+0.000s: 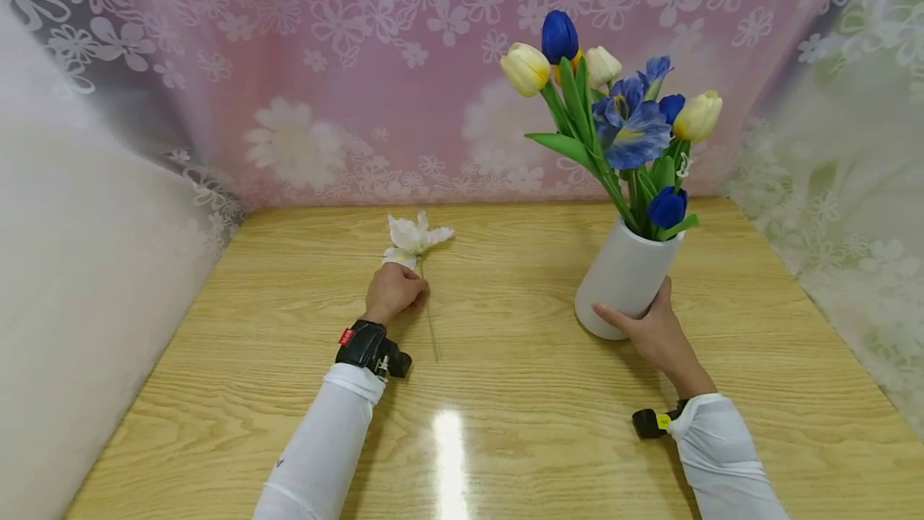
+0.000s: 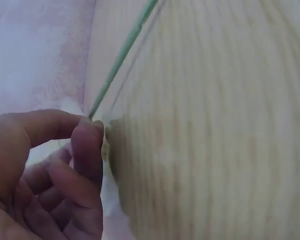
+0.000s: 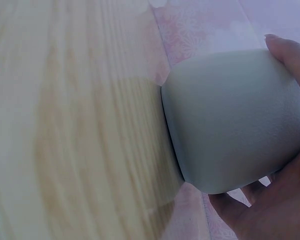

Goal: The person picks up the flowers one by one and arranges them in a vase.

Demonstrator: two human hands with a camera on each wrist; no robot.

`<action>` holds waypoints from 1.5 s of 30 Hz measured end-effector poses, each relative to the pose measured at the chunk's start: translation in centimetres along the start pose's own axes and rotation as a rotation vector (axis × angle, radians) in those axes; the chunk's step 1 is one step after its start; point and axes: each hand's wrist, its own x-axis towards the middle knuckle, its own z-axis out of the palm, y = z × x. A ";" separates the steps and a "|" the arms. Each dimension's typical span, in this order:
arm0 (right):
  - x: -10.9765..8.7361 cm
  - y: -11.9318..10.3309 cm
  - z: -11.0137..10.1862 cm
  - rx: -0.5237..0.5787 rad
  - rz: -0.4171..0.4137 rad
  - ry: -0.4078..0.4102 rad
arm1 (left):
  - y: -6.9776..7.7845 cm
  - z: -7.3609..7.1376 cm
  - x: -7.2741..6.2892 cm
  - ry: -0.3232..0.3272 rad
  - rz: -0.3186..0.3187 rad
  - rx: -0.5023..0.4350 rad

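My left hand (image 1: 393,291) pinches the thin green stem (image 2: 122,55) of a white artificial flower (image 1: 413,237) between thumb and fingertips. The petals point to the back of the table, and the stem's bare end runs toward the front. On the right side, my right hand (image 1: 660,335) grips the lower part of a white vase (image 1: 624,279), thumb in front and fingers round the far side. The vase leans to the right in the head view, its base right at the tabletop in the right wrist view. Blue tulips (image 1: 559,37), cream tulips (image 1: 525,69) and a blue iris (image 1: 630,125) stand in it.
Both hands work over a light wooden table (image 1: 505,392). A pink flower-patterned curtain (image 1: 404,87) hangs along its back edge, with pale cloth (image 1: 94,263) at the left and patterned cloth (image 1: 852,215) at the right. Bright light reflects near the front middle.
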 end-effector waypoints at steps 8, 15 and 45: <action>0.0 -0.1 -0.1 0.003 -0.003 0.002 | 0.2 -0.7 0.0 0.021 0.057 -0.356; 0.0 0.1 -0.1 0.004 0.010 -0.003 | 2.5 -2.8 -0.3 0.051 0.059 -0.612; 0.0 -0.2 0.0 0.003 0.018 0.001 | 11.7 -6.4 -4.9 0.247 0.650 -0.821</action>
